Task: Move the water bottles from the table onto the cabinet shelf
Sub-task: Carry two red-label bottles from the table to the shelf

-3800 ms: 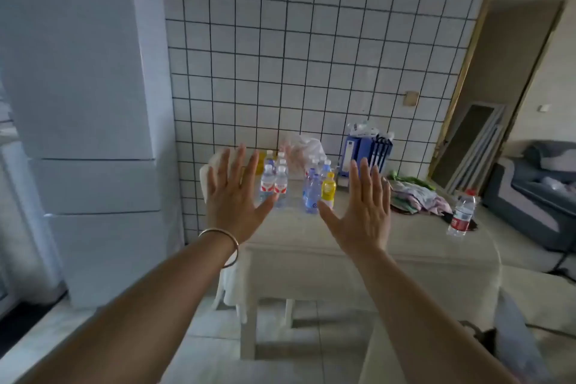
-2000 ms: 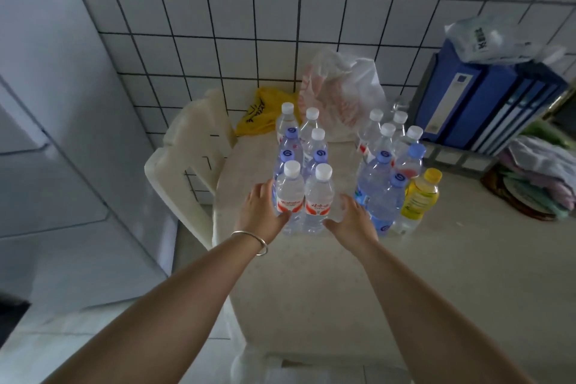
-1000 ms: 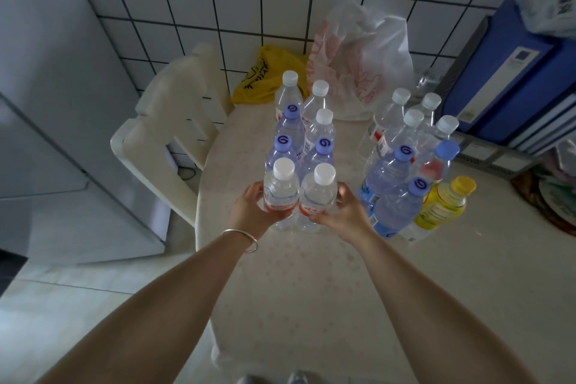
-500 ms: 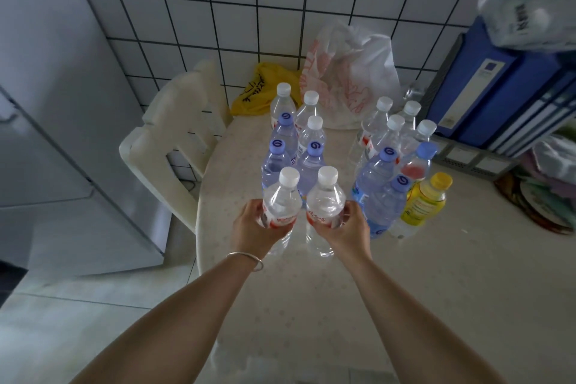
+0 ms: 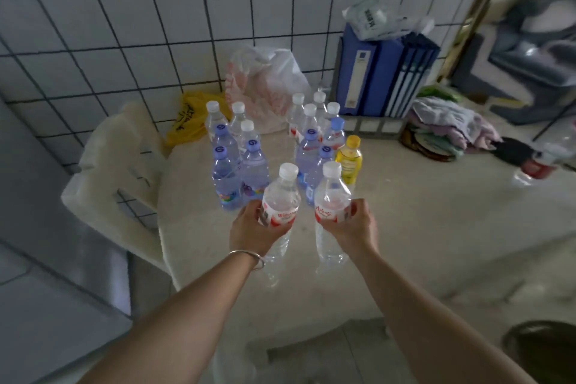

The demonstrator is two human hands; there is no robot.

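- Water bottles, two of them with white caps and red labels, are in your hands, both upright and raised off the bench [image 5: 436,227].
- Your left hand [image 5: 252,232] is clamped round the label of the left bottle [image 5: 280,196]; a thin bangle [image 5: 247,256] sits on that wrist.
- Your right hand [image 5: 355,227] is clamped round the label of the right bottle [image 5: 330,196], just beside the other one.
- At 12 o'clock from your hands, the remaining bottles stand on the bench in two clusters: a left cluster [image 5: 237,153] at 11 o'clock with white and blue caps, and a right cluster [image 5: 314,134] at 1 o'clock.
- A yellow bottle [image 5: 349,159] stands touching the right cluster, on its right side.
- Behind the clusters, a white plastic bag [image 5: 268,84] and a yellow bag [image 5: 187,118] lean at the tiled wall [image 5: 124,25].
- Blue binders [image 5: 383,75] stand at 1 o'clock, with folded cloths [image 5: 448,125] beside them at 2 o'clock.
- A pale plastic chair [image 5: 118,165] stands at 9 o'clock, against the bench edge.
- One more red-labelled bottle [image 5: 542,162] shows blurred at 3 o'clock, well apart from the rest.
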